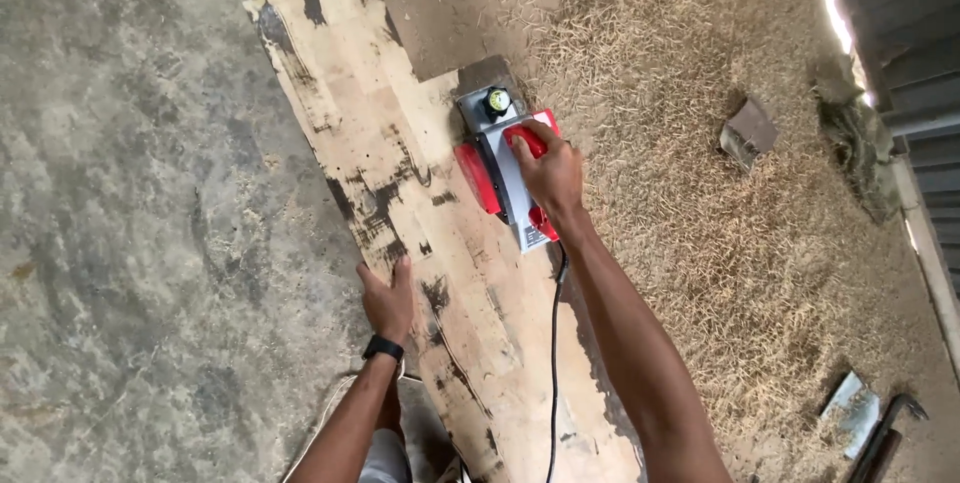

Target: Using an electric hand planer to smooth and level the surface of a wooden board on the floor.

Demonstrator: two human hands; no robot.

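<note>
- Firmly wrapped: right hand [549, 171] around the red top handle of the electric planer [503, 165], fingers closed over the grip, presumably to keep the tool steady and pressed down on the wood.
- Seated flat on the board [400, 193], near its right edge and about midway along its visible length, grey body pointing away toward the far end; front knob with a pale dial at the leading end.
- Trailing from the rear of the tool: black power cord [553, 373], running back along the right forearm, likely kept behind so as not to lie under the sole.
- Spread flat on the board's left edge: left hand [387, 298], palm down, fingers open and gripping nothing, apparently pinning the panel against sliding; dark watch at the wrist.
- Worn and patchy underneath: pale bare wood with black remnants of an old coating, mostly along the left edge and far end.
- Bare concrete floor [120, 243] off the left edge; thick carpet of wood shavings [700, 193] off the right edge.
- Among the shavings, well apart from the hands: a small wood scrap [747, 131].
</note>
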